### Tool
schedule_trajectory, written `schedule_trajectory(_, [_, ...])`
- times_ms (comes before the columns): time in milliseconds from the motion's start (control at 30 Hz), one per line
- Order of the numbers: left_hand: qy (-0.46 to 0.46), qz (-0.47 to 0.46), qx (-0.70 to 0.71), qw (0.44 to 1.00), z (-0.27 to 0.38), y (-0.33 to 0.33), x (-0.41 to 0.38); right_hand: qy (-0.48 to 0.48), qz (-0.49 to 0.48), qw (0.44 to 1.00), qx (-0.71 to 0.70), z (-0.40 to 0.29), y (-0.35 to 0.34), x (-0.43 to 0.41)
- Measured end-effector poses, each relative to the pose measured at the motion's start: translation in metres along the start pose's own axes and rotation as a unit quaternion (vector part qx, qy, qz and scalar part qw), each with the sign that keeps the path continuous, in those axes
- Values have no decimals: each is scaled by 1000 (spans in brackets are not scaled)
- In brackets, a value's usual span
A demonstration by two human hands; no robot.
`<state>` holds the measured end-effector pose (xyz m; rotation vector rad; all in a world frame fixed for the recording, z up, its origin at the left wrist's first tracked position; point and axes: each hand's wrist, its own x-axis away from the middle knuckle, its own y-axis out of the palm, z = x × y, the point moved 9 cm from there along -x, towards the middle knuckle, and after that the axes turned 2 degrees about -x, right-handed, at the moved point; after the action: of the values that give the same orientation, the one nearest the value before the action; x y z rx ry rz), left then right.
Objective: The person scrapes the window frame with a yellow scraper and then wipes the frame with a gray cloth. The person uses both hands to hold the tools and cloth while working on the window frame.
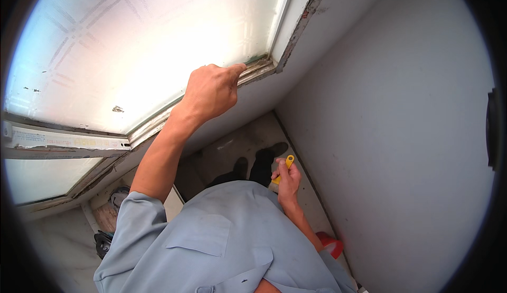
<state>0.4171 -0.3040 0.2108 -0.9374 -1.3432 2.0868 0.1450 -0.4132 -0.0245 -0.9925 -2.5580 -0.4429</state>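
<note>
My left hand (214, 89) reaches up to the lower edge of a frosted, patterned window pane (166, 43). Its index finger is stretched out to the dirty bottom window rail (259, 69), close to the right corner. The other fingers are curled, and nothing shows in them, though the palm is hidden. Lower down, beside my body, my right hand (290, 180) grips a yellow-handled brush (290, 160). The holed handle end points up, and pale bristles show partly below the hand.
A plain grey wall (388, 106) rises at the right. A window frame bar (67, 140) with printed film juts in at left. A red bucket-like object (330, 245) is partly behind my right arm. A dark metal tool (103, 243) lies at lower left. My shoes (277, 149) stand on the floor.
</note>
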Motion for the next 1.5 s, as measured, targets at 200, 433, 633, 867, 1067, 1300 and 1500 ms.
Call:
schedule_trajectory(200, [4,36,-19,999,5,8,1,1,1,1000,3,-3,0,0])
schedule_trajectory(433, [25,3,-73,997,2,16,0,-3,7,1000,9,0,-5,0])
schedule_trajectory(633, [63,43,-108,991,4,21,4,-1,5,1000,7,-2,-1,-1])
schedule_trajectory(867, [98,76,-100,987,9,22,8,-11,1,1000,19,-1,-1,-4])
schedule_trajectory(1067, [70,42,-126,989,9,4,13,5,14,1000,9,-1,-2,-4])
schedule_trajectory(1300, [74,85,-85,990,16,-2,9,-1,-6,1000,29,-2,5,-6])
schedule_trajectory(1500, [76,74,-66,992,9,20,4,-6,-4,1000,24,-3,5,-7])
